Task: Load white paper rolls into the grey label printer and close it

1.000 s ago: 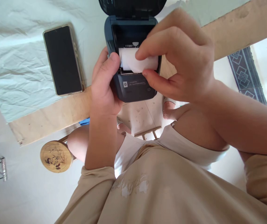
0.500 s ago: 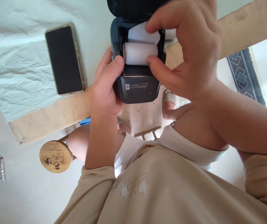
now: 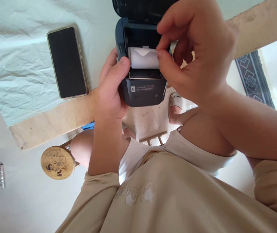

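My left hand (image 3: 111, 85) grips the left side of a dark blue label printer (image 3: 142, 94), its thumb on the edge of the body and its other fingers behind it. The printer's black lid (image 3: 138, 9) is lifted back. A roll of white paper (image 3: 143, 61) lies across the inner bay, its pointed loose end folded over the front of the roll. My right hand (image 3: 198, 55) is closed in a pinch at the roll's right end, thumb and index finger together on the paper. The palm hides the printer's right edge.
A phone (image 3: 67, 63) with a dark screen lies on the pale green cloth (image 3: 19, 61) to the left. The table's wooden edge (image 3: 56, 121) runs below it. A round wooden stool (image 3: 58, 162) stands on the floor, and a patterned dark mat (image 3: 253, 76) lies at right.
The paper's loose end, which stood up behind the roll, now lies down over it. My right thumb and index finger have come together at the roll's right end. My left hand stays put.
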A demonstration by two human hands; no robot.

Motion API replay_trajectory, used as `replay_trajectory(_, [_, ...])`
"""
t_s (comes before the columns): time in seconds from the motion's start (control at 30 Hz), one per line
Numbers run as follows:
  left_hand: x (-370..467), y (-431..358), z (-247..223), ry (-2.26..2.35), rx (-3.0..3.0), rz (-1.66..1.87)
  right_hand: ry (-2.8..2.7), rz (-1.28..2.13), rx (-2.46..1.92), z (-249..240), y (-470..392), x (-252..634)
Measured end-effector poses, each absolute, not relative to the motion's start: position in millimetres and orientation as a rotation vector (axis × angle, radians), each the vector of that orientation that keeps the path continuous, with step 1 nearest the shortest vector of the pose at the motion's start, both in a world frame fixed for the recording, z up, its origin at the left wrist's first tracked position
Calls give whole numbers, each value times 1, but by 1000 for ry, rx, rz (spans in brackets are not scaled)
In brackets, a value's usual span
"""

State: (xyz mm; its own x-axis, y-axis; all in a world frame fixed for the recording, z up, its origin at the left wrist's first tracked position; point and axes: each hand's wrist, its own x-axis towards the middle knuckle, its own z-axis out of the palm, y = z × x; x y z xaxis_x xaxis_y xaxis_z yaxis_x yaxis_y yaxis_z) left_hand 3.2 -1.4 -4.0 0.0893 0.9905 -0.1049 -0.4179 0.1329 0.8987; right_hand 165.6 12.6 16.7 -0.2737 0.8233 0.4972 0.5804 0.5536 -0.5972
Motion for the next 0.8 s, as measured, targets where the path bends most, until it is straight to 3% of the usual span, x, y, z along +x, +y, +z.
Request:
replay_trajectory(0.23, [8,-3,-1,828,727,1378,-2111,191,-738,14,8,166])
replay_trajectory(0.43, [0,0,-2,737,759,1334,-2149,-121,-700,2,5,154])
replay_trajectory(0.8, [1,-5,-4,769,840,1330,-2174,253,-950,13,6,162])
